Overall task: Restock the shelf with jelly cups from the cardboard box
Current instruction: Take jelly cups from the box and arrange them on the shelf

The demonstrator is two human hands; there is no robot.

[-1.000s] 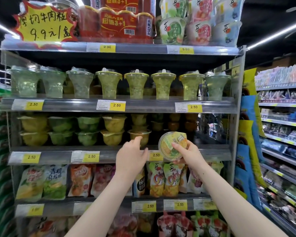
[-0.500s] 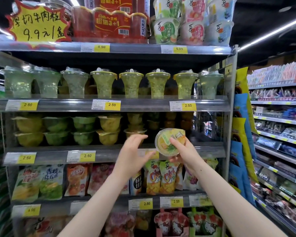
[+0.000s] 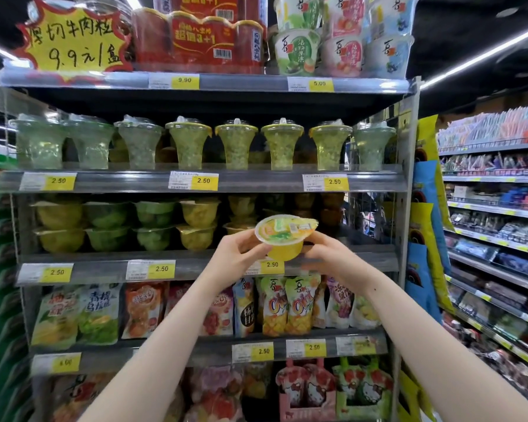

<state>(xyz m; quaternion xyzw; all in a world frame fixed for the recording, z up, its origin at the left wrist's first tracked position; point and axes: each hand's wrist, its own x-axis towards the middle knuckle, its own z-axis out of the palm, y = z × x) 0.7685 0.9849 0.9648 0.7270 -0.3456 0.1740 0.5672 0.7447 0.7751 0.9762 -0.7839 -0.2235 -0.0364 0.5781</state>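
Note:
A yellow jelly cup with a printed foil lid is held upright in front of the third shelf. My left hand grips its left side and my right hand grips its right side and base. Behind it, stacked yellow and green jelly cups fill the left half of that shelf. Darker cups sit deep at the right, with a gap in front of them. The cardboard box is out of view.
Tall green dessert cups line the shelf above. Drink pouches hang on the shelf below. Red packs and big cups stand on top. Another shelf aisle runs along the right.
My left hand has come off the shelved cup and taken hold of the jelly cup's left side. The cup has turned from lid-facing-me to upright and risen slightly.

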